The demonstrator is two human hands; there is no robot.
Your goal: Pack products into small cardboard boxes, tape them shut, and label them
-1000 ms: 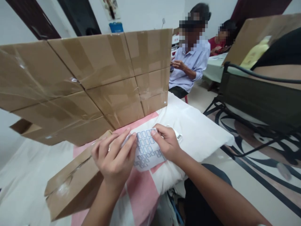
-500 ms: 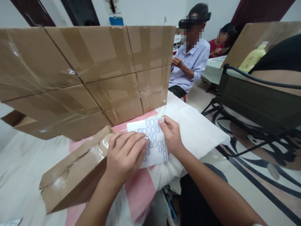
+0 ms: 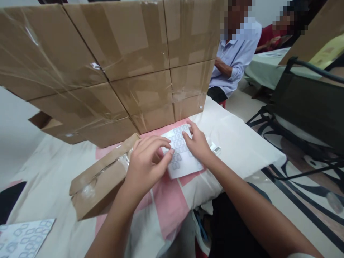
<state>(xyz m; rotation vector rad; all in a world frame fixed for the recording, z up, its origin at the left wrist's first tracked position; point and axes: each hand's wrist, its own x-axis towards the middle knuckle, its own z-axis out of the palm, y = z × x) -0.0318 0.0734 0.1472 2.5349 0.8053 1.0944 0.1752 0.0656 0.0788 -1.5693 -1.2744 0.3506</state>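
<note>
A white sheet [image 3: 185, 165] printed with rows of small blue-outlined rounded rectangles lies tilted over the pink and white cloth. My right hand [image 3: 197, 141] grips its upper right edge, thumb on top and the other fingers partly hidden. Over the sheet's left side, my left hand [image 3: 150, 156] has thumb and forefinger brought together in a pinch. Whatever may be between those fingertips is too small to make out. Just past my right hand sits a small white object [image 3: 215, 149] with a grey patch, partly covered by the wrist.
Taped cardboard boxes [image 3: 139, 46] are stacked behind the sheet. A long carton [image 3: 102, 179] lies left of my left hand. Another printed sheet [image 3: 27, 238] is at the lower left. A person in a light blue shirt [image 3: 239, 53] sits beyond; a dark folding chair [image 3: 303, 104] stands right.
My view has tilted downward and turned left. My left hand's fingers, earlier stretched across the sheet, are now curled with the thumb into a pinch. My right hand still holds the sheet.
</note>
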